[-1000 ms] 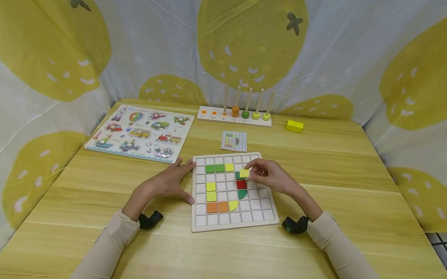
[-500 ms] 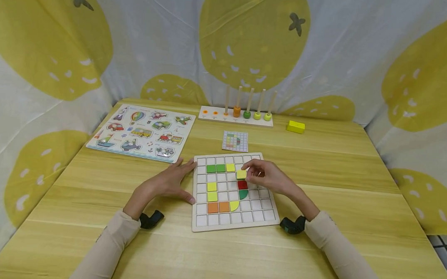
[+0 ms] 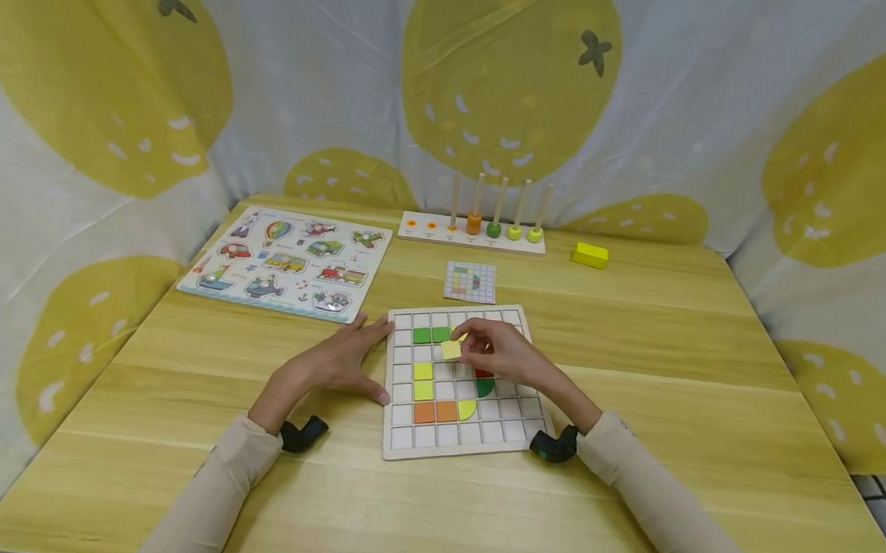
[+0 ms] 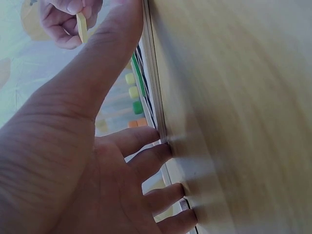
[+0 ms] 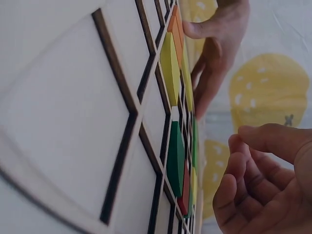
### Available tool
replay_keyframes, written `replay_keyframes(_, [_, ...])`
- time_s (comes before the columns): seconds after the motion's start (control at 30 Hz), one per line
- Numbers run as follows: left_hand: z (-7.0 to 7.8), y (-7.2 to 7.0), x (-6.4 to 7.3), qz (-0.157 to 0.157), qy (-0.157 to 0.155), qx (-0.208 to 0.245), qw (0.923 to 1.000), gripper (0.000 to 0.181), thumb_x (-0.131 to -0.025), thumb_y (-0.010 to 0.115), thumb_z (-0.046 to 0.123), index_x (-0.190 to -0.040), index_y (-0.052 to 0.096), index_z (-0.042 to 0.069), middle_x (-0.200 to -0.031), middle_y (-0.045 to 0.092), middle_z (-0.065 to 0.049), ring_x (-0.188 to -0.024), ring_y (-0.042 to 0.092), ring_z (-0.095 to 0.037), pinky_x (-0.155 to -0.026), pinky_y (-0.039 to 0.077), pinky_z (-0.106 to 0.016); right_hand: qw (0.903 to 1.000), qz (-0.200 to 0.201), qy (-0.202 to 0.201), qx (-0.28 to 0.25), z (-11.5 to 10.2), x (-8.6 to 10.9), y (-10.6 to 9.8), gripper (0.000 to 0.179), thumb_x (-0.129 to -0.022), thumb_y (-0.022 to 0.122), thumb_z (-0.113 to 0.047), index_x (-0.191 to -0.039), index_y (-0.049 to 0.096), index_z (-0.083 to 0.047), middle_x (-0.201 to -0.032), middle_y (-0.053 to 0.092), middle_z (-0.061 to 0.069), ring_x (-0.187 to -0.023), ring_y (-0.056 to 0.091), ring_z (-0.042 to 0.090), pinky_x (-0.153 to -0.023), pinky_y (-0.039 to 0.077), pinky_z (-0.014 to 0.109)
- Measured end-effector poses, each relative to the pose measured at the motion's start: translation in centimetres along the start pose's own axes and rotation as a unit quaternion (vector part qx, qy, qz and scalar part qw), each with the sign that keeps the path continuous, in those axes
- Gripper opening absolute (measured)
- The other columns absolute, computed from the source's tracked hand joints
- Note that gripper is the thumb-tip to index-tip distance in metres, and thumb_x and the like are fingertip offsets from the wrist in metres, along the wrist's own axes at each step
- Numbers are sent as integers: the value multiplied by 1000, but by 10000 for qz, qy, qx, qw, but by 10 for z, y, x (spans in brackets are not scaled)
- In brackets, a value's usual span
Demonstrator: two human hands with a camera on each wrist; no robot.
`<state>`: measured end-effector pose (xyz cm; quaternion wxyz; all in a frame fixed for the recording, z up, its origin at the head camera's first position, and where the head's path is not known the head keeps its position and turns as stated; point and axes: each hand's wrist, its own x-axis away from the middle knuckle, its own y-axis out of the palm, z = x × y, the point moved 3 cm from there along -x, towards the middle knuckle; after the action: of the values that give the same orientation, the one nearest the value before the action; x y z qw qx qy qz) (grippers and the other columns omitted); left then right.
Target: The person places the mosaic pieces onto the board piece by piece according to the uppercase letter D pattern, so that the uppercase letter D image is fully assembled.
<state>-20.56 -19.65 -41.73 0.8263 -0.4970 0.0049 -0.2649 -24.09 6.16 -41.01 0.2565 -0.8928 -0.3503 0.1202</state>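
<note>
My right hand (image 3: 502, 351) pinches a yellow square tile (image 3: 450, 350) above the white grid board (image 3: 447, 436). In the left wrist view that yellow tile (image 4: 82, 28) is tilted on edge between finger and thumb; the right wrist view does not show it. My left hand (image 3: 335, 361) lies with fingers spread, thumb and fingertips at the board's left edge. Set in the grid are green squares (image 3: 421, 336), yellow squares (image 3: 423, 371), orange squares (image 3: 425, 413), a yellow rounded piece (image 3: 468, 410) and a green rounded piece (image 3: 485, 387). My right hand partly covers a red piece (image 3: 485, 374).
Beyond the board lies a small pattern card (image 3: 470, 283). A vehicle picture puzzle (image 3: 295, 258) is at the back left. Along the back stand a peg counting board (image 3: 452, 235) and, further right, a yellow block (image 3: 590, 256). Patterned curtains surround the table (image 3: 670, 336).
My right hand has carried the yellow tile leftward across the grid, away from the spot above the red piece. My left hand has stayed at the board's edge.
</note>
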Motion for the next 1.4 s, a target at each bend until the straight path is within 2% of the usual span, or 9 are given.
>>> replay_keyframes(0.23, [0,1,0,-1,-41,21,10000,117,-63,82,57,-153,24,9,-160,15,-10,-145,-2,-42,-112,15,-62,9991,106,-151,386,-7,-10,9,22,-86,64,-4,-109,65,-6,-82,62,1,-66,51,12,-59,41,22])
replay_keyframes(0.5, [0,2,0,-18,-74,-7,10000,118,-63,81,58,-153,23,10,-160,13,-9,-145,-2,-42,-111,15,-63,9986,54,35,522,-8,-18,15,22,-87,67,-6,-109,65,-7,-83,64,1,-67,55,11,-60,45,22])
replay_keyframes(0.83, [0,0,0,-5,-101,-14,9999,118,-62,81,59,-153,24,10,-160,15,-10,-145,-1,-42,-112,15,-62,9972,-120,175,724,-8,-29,20,21,-87,68,-8,-108,65,-9,-81,62,-2,-60,51,10,-55,41,22])
replay_keyframes(1.17, [0,1,1,-21,-136,45,9999,118,-62,82,58,-153,24,10,-160,14,-9,-145,-2,-42,-112,15,-63,9935,-228,266,1083,-13,-35,25,20,-86,70,-8,-105,66,-6,-73,59,-1,-62,49,11,-60,41,22])
replay_keyframes(1.4, [0,1,1,4,-78,39,10000,118,-63,82,58,-153,24,10,-160,14,-9,-145,-2,-42,-112,15,-63,9876,-348,225,1517,-14,-39,29,21,-85,72,-11,-106,67,-8,-70,58,-4,-61,50,9,-62,42,23])
